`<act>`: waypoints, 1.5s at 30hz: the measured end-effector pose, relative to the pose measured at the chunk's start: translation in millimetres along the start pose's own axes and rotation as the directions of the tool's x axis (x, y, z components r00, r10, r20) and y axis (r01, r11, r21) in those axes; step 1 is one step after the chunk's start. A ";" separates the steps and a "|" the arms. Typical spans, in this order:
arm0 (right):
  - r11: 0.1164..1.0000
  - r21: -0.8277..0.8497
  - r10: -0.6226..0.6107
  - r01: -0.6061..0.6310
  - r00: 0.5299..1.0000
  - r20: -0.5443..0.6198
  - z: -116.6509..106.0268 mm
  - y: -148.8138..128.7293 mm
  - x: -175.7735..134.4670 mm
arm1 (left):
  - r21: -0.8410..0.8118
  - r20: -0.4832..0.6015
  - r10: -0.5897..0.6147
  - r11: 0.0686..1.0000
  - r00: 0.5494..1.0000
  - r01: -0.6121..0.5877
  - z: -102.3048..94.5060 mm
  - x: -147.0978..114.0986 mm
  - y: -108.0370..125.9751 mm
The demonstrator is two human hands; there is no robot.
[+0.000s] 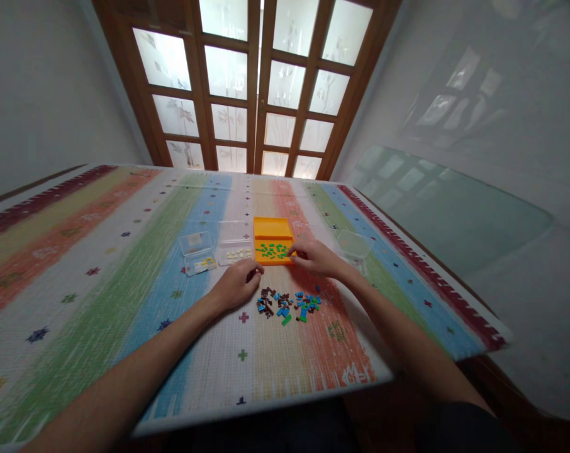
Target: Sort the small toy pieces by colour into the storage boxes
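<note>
An open orange plastic box (272, 228) holds many small green pieces (270, 251) in its near half. My right hand (316, 258) reaches over the box's right edge, fingertips pinched close to the green pieces; whether a piece is between them is too small to see. My left hand (236, 284) rests on the table by the box's near left corner, fingers curled in, their contents hidden. In front of the box lies a loose pile of small building bricks: brown bricks (265, 303) on the left, blue bricks (283, 309) in the middle, blue and green bricks (308, 303) on the right.
Left of the orange box stand a clear box (228, 245) with cream pieces and another clear box (197, 258) with yellow and blue bits. A clear container (355, 244) stands beyond my right wrist. A striped cloth (162, 220) covers the table; glazed doors (257, 94) stand behind.
</note>
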State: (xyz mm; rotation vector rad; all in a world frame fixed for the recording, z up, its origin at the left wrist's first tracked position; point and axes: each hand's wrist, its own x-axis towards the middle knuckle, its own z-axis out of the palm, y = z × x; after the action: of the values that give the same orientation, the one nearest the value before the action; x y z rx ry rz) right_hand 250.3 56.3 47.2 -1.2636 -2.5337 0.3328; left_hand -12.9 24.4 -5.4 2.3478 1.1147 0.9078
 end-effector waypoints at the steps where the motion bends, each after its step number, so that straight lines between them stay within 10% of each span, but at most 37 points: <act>1: 0.999 0.028 -0.018 0.017 1.000 0.006 -0.8 0.8 -9.5 | 0.002 0.005 0.007 1.000 1.000 -0.007 -0.3 0.1 0.0; 17: 0.963 0.258 0.074 -0.080 0.997 0.036 22.3 -5.3 -117.0 | 0.018 0.027 0.043 0.999 0.999 -0.043 -3.5 -3.0 6.2; 45: 0.983 0.174 0.054 -0.067 0.995 0.080 15.2 -14.5 -112.7 | -0.025 0.081 0.182 0.983 0.980 -0.181 -2.5 -8.0 13.7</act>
State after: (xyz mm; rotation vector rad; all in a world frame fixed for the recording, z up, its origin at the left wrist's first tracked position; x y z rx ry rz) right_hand 298.8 -44.1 20.5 -1.2838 -2.4665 0.6145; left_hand -11.0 9.9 1.2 2.4797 0.8676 0.8677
